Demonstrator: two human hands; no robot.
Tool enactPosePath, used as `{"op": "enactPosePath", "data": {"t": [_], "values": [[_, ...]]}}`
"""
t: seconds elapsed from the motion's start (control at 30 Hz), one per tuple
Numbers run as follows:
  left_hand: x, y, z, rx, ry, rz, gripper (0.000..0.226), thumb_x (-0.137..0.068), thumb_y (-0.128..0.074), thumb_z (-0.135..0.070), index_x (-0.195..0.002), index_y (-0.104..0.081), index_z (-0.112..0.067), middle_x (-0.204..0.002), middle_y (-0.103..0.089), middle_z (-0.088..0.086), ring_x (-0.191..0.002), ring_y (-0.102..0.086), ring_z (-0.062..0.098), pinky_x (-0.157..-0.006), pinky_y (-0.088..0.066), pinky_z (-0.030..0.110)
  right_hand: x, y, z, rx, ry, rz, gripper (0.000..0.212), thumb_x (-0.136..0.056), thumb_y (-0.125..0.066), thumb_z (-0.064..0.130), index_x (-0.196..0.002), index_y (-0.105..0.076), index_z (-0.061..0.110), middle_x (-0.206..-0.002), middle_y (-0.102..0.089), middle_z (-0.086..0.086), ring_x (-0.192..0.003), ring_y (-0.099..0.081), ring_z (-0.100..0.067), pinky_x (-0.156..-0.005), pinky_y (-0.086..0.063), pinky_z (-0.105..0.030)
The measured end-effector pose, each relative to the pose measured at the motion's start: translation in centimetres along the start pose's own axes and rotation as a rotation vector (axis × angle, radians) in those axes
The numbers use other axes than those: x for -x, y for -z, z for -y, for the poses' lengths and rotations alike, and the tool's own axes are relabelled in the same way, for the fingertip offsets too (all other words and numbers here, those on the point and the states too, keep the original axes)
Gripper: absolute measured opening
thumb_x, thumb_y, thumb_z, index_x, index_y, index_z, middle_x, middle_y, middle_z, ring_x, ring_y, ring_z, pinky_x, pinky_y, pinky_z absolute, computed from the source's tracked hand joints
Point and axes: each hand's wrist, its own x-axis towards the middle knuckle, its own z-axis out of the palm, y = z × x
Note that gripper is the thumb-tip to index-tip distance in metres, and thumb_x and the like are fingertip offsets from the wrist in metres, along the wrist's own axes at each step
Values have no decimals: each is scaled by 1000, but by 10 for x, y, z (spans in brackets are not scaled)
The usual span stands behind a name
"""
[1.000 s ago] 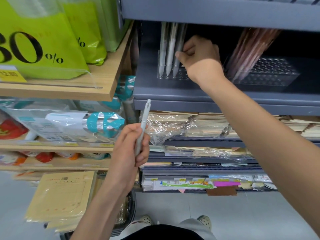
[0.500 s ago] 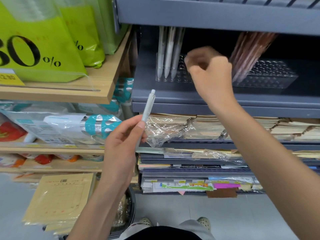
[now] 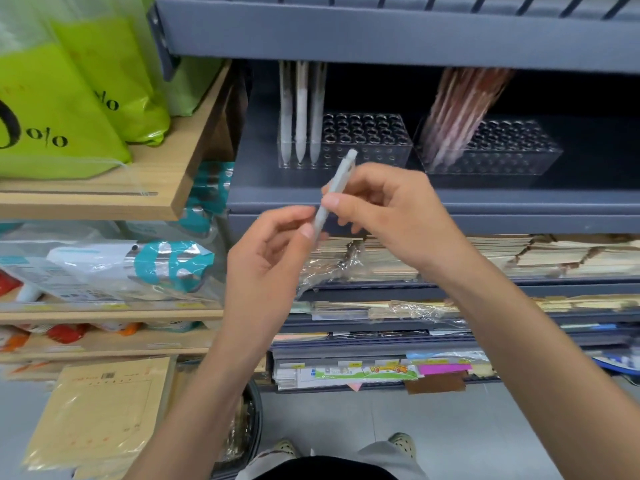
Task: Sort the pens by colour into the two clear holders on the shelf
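Right hand [image 3: 391,216] withdrawn from left holder [image 3: 367,147], brought to grey pen [image 3: 334,188]; pen now pinched between thumb and fingers of both hands, left hand [image 3: 270,261] lower. Pen tilted toward 1 o'clock, before shelf edge [image 3: 519,206]. White pens [image 3: 301,109] crowded at holder's 9 o'clock end; holes toward 3 o'clock open. Pink pens [image 3: 460,105] held in right holder [image 3: 512,150].

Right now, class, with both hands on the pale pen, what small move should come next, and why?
Probably the left hand lets go so the right hand can lift the pale pen towards the left holder. Both hands pinch it, its colour matches the three pale pens standing there, and the right holder has reddish-brown pens.
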Motion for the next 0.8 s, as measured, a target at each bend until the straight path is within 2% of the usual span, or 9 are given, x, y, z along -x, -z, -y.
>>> {"op": "enactPosePath", "data": {"t": [0.1, 0.17, 0.3, 0.4, 0.47, 0.53, 0.63, 0.73, 0.8], "values": [[-15, 6, 7, -462, -299, 4, 23, -99, -55, -18, -120, -64, -16, -118, -68, -7, -115, -61, 9, -98, -47, 29, -8, 13, 0, -110, 24, -155, 6, -100, -52, 18, -96, -54, 14, -82, -70, -13, -64, -69, -22, -59, -56, -36], [-29, 10, 20, -734, -427, 34, 30, -99, -53, -23, -126, -62, -12, -126, -64, 1, -125, -54, 18, -109, -37, 37, -17, 22, -1, -114, 54, -301, 7, -104, -42, 21, -98, -44, 18, -84, -69, -13, -67, -72, -25, -60, -57, -37], [-41, 8, 56, -1109, -526, 12, 41, -99, -53, -31, -130, -62, -6, -136, -61, 12, -130, -53, 31, -112, -30, 46, -39, 29, -7, -120, 58, -519, 7, -101, -49, 18, -102, -47, 11, -89, -69, -8, -71, -74, -24, -68, -61, -40], [-44, 2, 73, -1103, -623, -128, 40, -96, -53, -31, -125, -66, -8, -131, -64, 11, -125, -57, 29, -108, -33, 44, -56, 23, -14, -100, 79, -595, 15, -95, -59, 11, -89, -49, 21, -85, -72, -4, -74, -73, -24, -75, -59, -46], [-47, -1, 78, -1094, -662, -183, 39, -94, -53, -32, -123, -67, -9, -130, -65, 9, -123, -58, 28, -107, -33, 42, -71, 19, -18, -116, 56, -616, 17, -93, -60, 7, -95, -46, 16, -91, -70, -9, -78, -72, -23, -77, -59, -40], [-48, -1, 82, -1099, -696, -203, 40, -93, -53, -31, -123, -67, -9, -130, -66, 9, -122, -58, 27, -107, -33, 40, -91, 17, -21, -108, 0, -602, 15, -91, -59, 0, -89, -50, 12, -90, -68, -13, -80, -69, -26, -82, -58, -41], [-49, -1, 84, -1107, -727, -224, 40, -91, -54, -30, -123, -67, -9, -129, -66, 10, -122, -59, 27, -108, -32, 39, -115, 15, -23, 146, -34, -516, 4, -90, -53, -1, -90, -56, 2, -89, -71, -16, -85, -69, -28, -86, -55, -44], [-50, -1, 85, -1110, -729, -231, 40, -91, -54, -30, -123, -67, -9, -129, -66, 10, -121, -58, 27, -108, -32, 39, -126, 16, -22, 423, 17, -407, 9, -90, -45, 5, -90, -52, 11, -99, -69, -16, -94, -65, -32, -88, -51, -42], [-50, -1, 85, -1111, -727, -231, 40, -91, -54, -30, -123, -67, -9, -129, -66, 10, -122, -58, 26, -109, -31, 38, -133, 16, -21, 588, -1, -318, 16, -95, -44, 13, -104, -56, 7, -111, -65, -18, -103, -62, -34, -90, -48, -41]]}}
